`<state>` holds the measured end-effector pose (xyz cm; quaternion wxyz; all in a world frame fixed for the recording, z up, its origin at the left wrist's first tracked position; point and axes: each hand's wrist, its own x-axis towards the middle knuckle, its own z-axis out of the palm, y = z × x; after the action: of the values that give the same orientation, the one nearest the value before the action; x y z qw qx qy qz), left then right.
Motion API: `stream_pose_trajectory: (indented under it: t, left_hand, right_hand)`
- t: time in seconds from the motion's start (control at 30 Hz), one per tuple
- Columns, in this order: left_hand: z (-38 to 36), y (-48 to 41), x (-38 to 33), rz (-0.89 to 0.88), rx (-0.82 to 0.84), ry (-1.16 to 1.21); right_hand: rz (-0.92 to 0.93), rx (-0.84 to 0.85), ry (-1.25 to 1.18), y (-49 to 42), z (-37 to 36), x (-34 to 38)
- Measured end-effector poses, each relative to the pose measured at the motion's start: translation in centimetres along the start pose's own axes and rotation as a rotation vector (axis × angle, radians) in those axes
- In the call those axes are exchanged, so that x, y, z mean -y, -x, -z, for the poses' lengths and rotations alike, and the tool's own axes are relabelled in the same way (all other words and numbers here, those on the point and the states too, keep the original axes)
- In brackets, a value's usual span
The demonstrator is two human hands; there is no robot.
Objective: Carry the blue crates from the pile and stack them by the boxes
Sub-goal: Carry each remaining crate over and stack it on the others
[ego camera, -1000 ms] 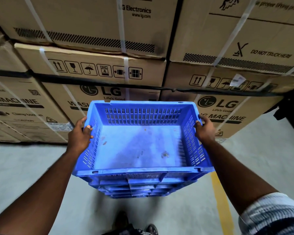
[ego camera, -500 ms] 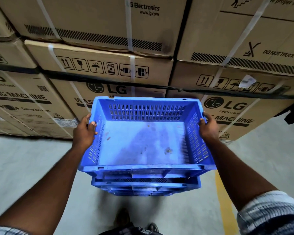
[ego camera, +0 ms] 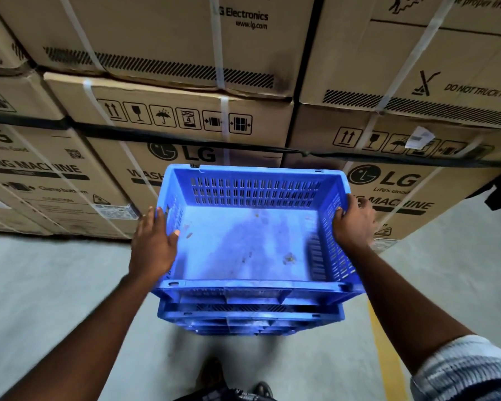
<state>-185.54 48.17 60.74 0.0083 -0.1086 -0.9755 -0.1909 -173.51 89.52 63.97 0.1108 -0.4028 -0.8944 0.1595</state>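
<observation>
While above stack (ego camera: 252,317), crate (ego camera: 243,244) between hands (ego camera: 154,247) (ego camera: 355,224)

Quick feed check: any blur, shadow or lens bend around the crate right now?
Head view: the top crate is fairly sharp, with a dim shadow patch across its floor; head view: the cardboard boxes bow outward from wide-angle distortion; head view: the shoes at the bottom edge are soft, no strong glare.

Dim, even indoor light — soft shadow on floor (ego camera: 55,285) under the blue crate (ego camera: 252,244). Boxes (ego camera: 162,53) above it bow w/ wide-angle distortion; forearms (ego camera: 78,337) below it slightly blurred.
</observation>
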Motion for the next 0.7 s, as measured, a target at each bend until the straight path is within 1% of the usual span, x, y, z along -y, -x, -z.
stream_pose_trajectory:
  t: [0.03,0.1,0.23,0.27,0.33,0.4,0.43,0.47,0.53,0.7]
  left_hand:
    - [-0.1,1.8,-0.7,-0.061,-0.023,-0.066]
    - [-0.4,5.4,-2.3,-0.195,-0.036,-0.074]
    - [-0.5,10.8,-5.0,-0.391,0.022,-0.015]
    - [-0.6,11.6,-5.5,-0.435,0.02,-0.017]
    - [-0.9,12.5,-6.4,-0.466,0.014,-0.021]
    - [-1.2,12.6,-7.1,-0.443,-0.004,-0.045]
    - [-1.5,12.6,-7.6,-0.425,-0.007,-0.06]
    - [-1.8,12.5,-8.1,-0.409,-0.009,-0.073]
    - [-2.4,12.5,-9.1,-0.384,-0.012,-0.095]
    - [-3.4,13.0,-11.4,-0.365,-0.019,-0.114]
  right_hand:
    - [0.033,0.002,0.053,1.3,-0.5,0.7]
    - [0.141,0.066,0.059,4.7,-1.5,2.1]
    - [0.469,0.434,-0.052,12.5,-1.2,3.4]
    - [0.529,0.475,-0.086,14.1,-0.6,3.3]
    - [0.691,0.437,-0.033,16.7,-0.3,2.4]
    - [0.821,0.315,0.084,17.9,-0.8,1.1]
    - [0.842,0.248,0.12,18.0,-1.2,0.5]
    - [0.845,0.191,0.133,17.8,-1.6,0.2]
    - [0.81,0.128,0.114,17.5,-2.0,0.3]
    - [0.742,0.072,0.077,18.0,-2.9,0.8]
